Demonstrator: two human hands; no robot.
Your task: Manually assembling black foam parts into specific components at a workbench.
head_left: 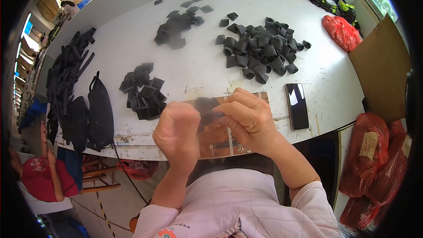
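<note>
Between my hands, over the front edge of the table, is a small black fabric piece [207, 105], smeared by motion. My right hand [250, 118] is closed, its thumb and fingers pinching the right side of this piece. Curled and blurred, my left hand [177, 126] meets the piece's left side; its fingertips are hidden, so what it grips cannot be made out. Below the hands a brown board [216, 139] lies on the white table [194, 72]. To the left of my left hand is a pile of flat black pieces [147, 97].
Short black fabric loops [264, 46] are heaped at the far right, more flat pieces [174, 28] at the far middle. Black strips [66, 75] and a black pouch [100, 117] lie left. A phone [297, 106], red bags [341, 33] and cardboard [381, 61] are right. A person [46, 178] sits left.
</note>
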